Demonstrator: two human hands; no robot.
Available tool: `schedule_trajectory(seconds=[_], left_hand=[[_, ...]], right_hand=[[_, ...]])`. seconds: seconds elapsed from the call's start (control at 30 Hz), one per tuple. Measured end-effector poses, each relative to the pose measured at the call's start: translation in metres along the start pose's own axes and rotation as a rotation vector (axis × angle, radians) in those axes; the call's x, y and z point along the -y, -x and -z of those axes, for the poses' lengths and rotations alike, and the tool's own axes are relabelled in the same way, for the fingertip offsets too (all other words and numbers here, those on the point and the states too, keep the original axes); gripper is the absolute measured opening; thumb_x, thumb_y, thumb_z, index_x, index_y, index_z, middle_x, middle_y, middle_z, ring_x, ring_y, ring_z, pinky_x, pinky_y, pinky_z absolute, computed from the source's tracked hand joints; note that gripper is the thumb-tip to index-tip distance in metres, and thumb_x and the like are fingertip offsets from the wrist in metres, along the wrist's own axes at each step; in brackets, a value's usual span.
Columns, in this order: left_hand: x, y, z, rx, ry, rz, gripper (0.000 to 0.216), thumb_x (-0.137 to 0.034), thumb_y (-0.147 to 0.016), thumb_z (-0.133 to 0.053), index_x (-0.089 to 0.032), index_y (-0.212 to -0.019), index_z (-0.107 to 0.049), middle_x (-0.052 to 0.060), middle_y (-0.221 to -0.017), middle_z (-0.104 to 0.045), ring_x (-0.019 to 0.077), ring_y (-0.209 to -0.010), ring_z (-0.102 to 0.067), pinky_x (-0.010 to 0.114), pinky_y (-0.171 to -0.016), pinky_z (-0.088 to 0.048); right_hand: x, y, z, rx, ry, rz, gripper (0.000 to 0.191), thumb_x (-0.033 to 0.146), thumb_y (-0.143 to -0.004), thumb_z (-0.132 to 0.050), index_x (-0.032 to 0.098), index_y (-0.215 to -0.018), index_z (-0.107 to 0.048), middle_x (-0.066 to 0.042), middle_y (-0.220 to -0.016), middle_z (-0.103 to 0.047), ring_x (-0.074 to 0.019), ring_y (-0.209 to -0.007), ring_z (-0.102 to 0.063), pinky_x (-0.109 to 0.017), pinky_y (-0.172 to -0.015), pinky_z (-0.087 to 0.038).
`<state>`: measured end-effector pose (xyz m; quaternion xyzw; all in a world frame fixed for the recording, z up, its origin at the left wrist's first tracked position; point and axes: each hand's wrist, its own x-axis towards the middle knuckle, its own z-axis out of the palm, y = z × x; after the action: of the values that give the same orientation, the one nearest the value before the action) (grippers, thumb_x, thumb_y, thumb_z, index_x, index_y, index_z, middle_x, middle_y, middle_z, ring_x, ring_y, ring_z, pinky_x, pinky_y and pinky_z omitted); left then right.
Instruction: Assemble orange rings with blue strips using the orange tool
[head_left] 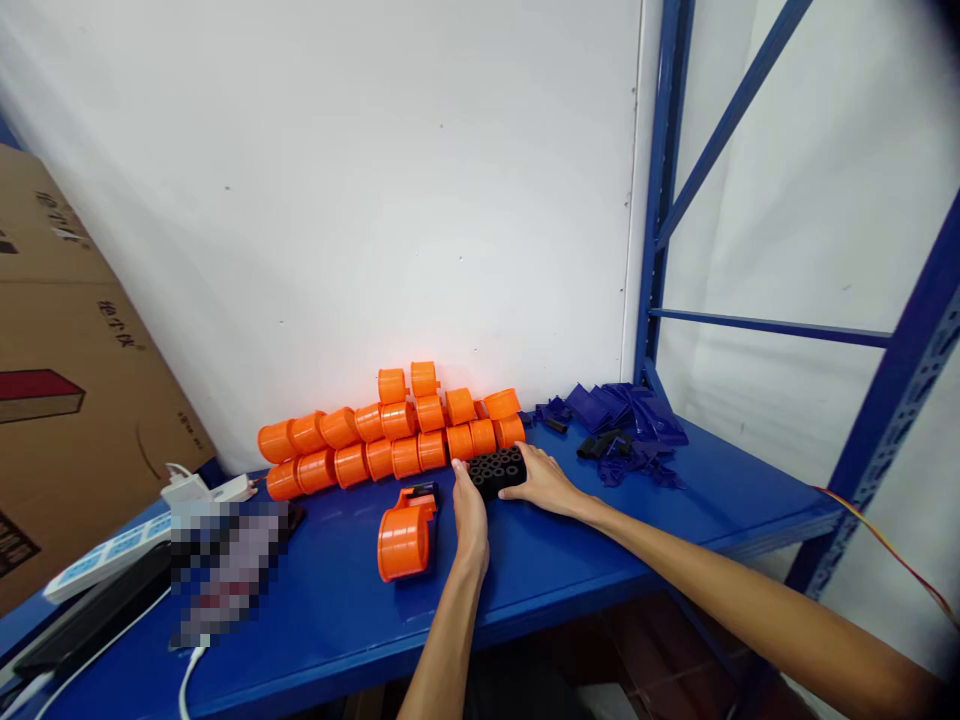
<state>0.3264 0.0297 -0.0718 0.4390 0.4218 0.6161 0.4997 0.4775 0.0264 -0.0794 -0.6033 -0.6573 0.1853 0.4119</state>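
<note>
A bundle of short black tubes (496, 472) with ring-shaped ends rests on the blue table, in front of the orange drums. My left hand (469, 510) presses along its left side. From the right, my right hand (546, 482) closes around the other end, so the bundle is held between both hands. Some fingers are hidden behind it. Left of my left hand sits an orange tape-dispenser-like piece (403, 543) with a dark part at its top. Behind the bundle, orange drums (405, 456) are stacked in rows against the wall.
Blue flat pieces (630, 410), small blue parts (637, 465) and loose black tubes (600, 444) lie at right. At left are a power strip (112, 555), cables, a blurred item (232, 570) and a cardboard box (82, 330). A blue rack post (660, 190) stands behind.
</note>
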Motion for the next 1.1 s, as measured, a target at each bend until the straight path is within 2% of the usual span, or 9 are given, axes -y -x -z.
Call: schedule_trajectory(seconds=[0.1,0.23,0.33,0.43,0.53,0.67,0.87,1.1], left_hand=[[0.0,0.0,0.0,0.011,0.004,-0.005,0.048,-0.055,-0.093,-0.045,-0.019,-0.119,-0.062,0.012,-0.135,-0.059,0.0269,-0.125,-0.053,0.054,-0.108,-0.034],[0.001,0.0,0.0,0.009,0.007,-0.002,0.046,-0.054,-0.093,-0.047,-0.019,-0.118,-0.062,0.011,-0.132,-0.061,0.0269,-0.123,-0.055,0.054,-0.107,-0.036],[0.004,-0.004,0.0,-0.021,0.002,-0.001,0.043,-0.05,-0.093,-0.05,-0.019,-0.121,-0.061,0.011,-0.136,-0.057,0.0278,-0.125,-0.052,0.055,-0.107,-0.036],[0.007,-0.007,0.0,-0.033,-0.007,-0.006,0.04,-0.047,-0.093,-0.052,-0.02,-0.122,-0.06,0.011,-0.137,-0.056,0.0278,-0.124,-0.053,0.055,-0.105,-0.038],[0.009,-0.01,-0.001,-0.04,-0.024,-0.014,0.039,-0.045,-0.093,-0.053,-0.02,-0.122,-0.06,0.011,-0.136,-0.056,0.0274,-0.122,-0.054,0.054,-0.104,-0.04],[0.011,-0.016,-0.001,-0.047,-0.064,-0.021,0.036,-0.044,-0.093,-0.054,-0.019,-0.119,-0.061,0.011,-0.131,-0.059,0.0267,-0.118,-0.056,0.053,-0.101,-0.043],[0.011,-0.031,0.0,-0.011,-0.146,-0.024,0.034,-0.043,-0.092,-0.056,-0.016,-0.112,-0.063,0.009,-0.118,-0.065,0.0244,-0.106,-0.062,0.049,-0.093,-0.049],[0.01,-0.041,-0.002,0.013,-0.227,-0.055,0.033,-0.041,-0.091,-0.057,-0.016,-0.111,-0.064,0.008,-0.115,-0.066,0.024,-0.103,-0.063,0.048,-0.091,-0.05]], right_hand=[[0.001,-0.003,-0.001,0.019,-0.082,-0.011,0.078,0.04,-0.055,-0.086,0.02,-0.124,-0.055,-0.014,-0.131,-0.058,-0.0377,-0.125,-0.047,-0.049,-0.103,-0.031],[-0.005,-0.008,0.004,0.083,-0.275,-0.013,0.081,0.029,-0.052,-0.085,0.02,-0.126,-0.054,-0.01,-0.129,-0.061,-0.0298,-0.121,-0.053,-0.04,-0.101,-0.039],[-0.011,-0.015,0.012,0.106,-0.43,-0.039,0.063,0.033,-0.063,-0.076,0.019,-0.121,-0.058,-0.009,-0.124,-0.064,-0.0256,-0.119,-0.057,-0.036,-0.099,-0.043],[-0.013,-0.02,0.018,0.124,-0.548,-0.057,0.044,0.047,-0.078,-0.062,0.018,-0.112,-0.065,-0.009,-0.113,-0.069,-0.0234,-0.111,-0.062,-0.036,-0.096,-0.044],[-0.012,-0.023,0.019,0.133,-0.616,-0.075,0.053,0.062,-0.084,-0.052,0.016,-0.104,-0.069,-0.009,-0.103,-0.072,-0.022,-0.097,-0.066,-0.036,-0.092,-0.046],[-0.009,-0.028,0.013,0.113,-0.66,-0.093,0.065,0.073,-0.081,-0.05,0.015,-0.101,-0.072,-0.009,-0.099,-0.072,-0.0209,-0.09,-0.065,-0.035,-0.089,-0.046],[-0.004,-0.033,0.005,0.102,-0.666,-0.09,0.067,0.075,-0.081,-0.047,0.016,-0.094,-0.076,-0.009,-0.099,-0.072,-0.0252,-0.096,-0.063,-0.036,-0.087,-0.043],[0.001,-0.035,0.001,0.078,-0.64,-0.071,0.066,0.075,-0.083,-0.044,0.018,-0.089,-0.078,-0.008,-0.101,-0.072,-0.0267,-0.099,-0.06,-0.037,-0.09,-0.039]])
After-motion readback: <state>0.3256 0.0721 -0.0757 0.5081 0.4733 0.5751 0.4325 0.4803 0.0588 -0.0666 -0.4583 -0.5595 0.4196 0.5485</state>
